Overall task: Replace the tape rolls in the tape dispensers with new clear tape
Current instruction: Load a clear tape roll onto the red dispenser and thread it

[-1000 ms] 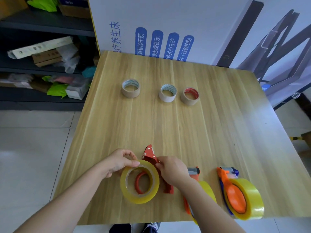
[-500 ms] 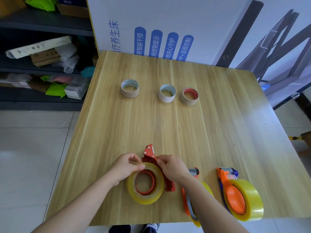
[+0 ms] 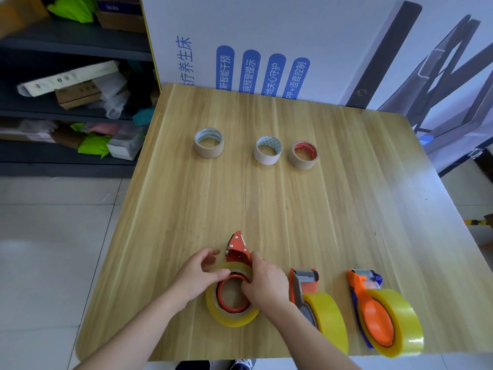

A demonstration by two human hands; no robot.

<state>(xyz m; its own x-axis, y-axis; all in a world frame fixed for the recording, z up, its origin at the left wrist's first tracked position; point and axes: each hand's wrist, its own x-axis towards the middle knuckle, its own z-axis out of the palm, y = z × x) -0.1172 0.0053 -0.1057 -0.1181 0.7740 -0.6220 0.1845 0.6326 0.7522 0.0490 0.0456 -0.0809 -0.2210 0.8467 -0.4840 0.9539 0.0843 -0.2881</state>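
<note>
Hands on the third dispenser, task near its end by the look of it. Left hand (image 3: 198, 276) pinches the top rim of the clear tape roll (image 3: 231, 313) between thumb and fingers; right hand (image 3: 262, 283) has its fingers curled over the roll's right edge and the red hub, pressing down. The roll lies flat around the hub of the red dispenser (image 3: 238, 249), whose cutter head sticks out just beyond the fingertips. Whether it is fully seated cannot be told. Right of the right wrist, two dispensers (image 3: 306, 285) (image 3: 373, 313) already carry full clear rolls. Well beyond the grip, three spent cores (image 3: 209, 143) (image 3: 268, 150) (image 3: 303, 155) stand in a row on the table (image 3: 333, 209). Left to do, likely: press home, thread the tape end.
</note>
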